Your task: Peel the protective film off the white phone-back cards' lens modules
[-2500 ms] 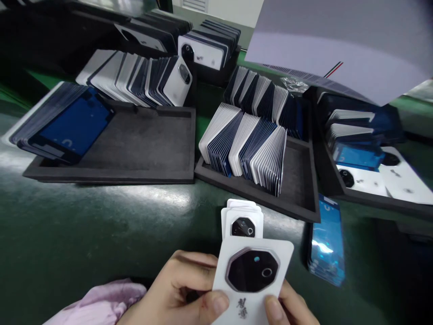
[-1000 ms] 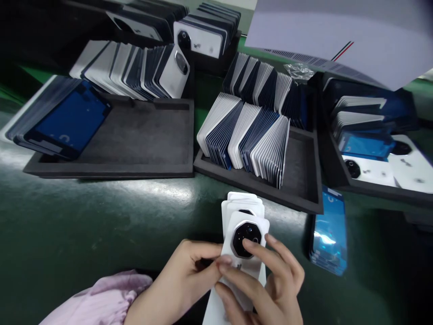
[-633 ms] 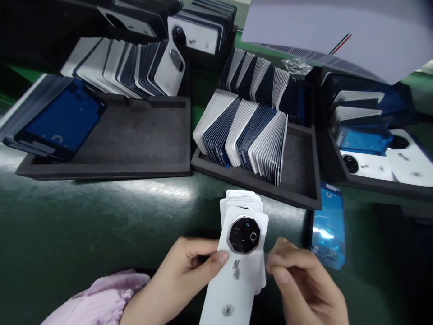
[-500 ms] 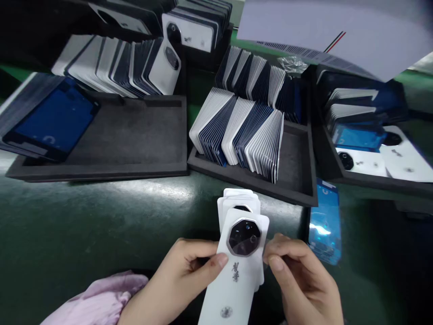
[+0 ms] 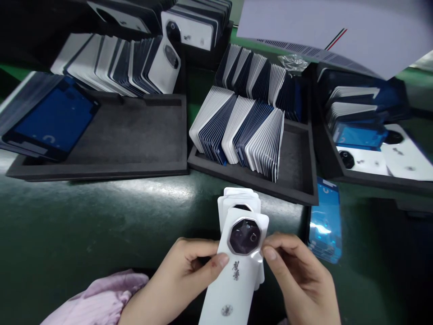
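Observation:
A white phone back cover with an octagonal dark camera window lies tilted in front of me, over a small stack of similar white covers. My left hand grips its left edge, thumb on the face and fingers beneath. On the other side, my right hand pinches a thin, clear, shiny film at the lower right rim of the camera window. The film's full outline is hard to make out. Below the window are dark printed characters.
Black foam trays hold upright rows of white and dark blue covers: a left tray, a middle tray and a right tray. Blue-filmed panels lie right of my hands. A pale lavender sheet stands behind.
My right fingertips have moved slightly left and up, onto the cover's edge by the camera window, and the film's glint now shows there. My left hand keeps its grip.

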Motion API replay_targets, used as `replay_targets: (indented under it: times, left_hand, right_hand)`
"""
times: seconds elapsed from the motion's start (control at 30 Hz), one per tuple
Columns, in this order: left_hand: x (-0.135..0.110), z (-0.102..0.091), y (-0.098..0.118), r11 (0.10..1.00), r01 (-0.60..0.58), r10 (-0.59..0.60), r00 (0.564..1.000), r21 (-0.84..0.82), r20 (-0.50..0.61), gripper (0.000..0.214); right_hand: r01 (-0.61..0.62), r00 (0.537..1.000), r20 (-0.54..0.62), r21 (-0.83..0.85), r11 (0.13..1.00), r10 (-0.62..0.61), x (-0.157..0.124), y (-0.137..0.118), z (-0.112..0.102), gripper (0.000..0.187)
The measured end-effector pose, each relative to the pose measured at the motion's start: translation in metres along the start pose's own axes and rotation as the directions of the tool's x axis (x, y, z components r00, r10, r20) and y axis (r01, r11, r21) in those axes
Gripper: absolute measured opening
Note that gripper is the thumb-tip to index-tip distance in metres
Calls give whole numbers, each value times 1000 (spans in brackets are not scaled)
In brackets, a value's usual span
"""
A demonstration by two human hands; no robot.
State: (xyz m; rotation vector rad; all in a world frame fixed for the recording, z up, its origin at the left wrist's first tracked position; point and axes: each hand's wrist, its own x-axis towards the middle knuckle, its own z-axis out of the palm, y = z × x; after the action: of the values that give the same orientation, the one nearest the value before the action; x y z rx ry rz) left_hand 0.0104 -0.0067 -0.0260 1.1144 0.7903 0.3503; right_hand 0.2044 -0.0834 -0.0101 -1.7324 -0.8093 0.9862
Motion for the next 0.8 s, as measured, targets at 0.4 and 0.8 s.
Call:
replay_targets:
  times: [0.4,0.8]
  left_hand:
    - [-1,1,-1,999,-31,32,999,40,-19,35]
    - [-1,-1,0,996,-2,4,1000,89,-21,36]
  right_hand:
    - [-5,1000,-7,-58,998,5,1,2,-1,16]
    - [-25,997,-66,64,998,29,2,-3,3,14]
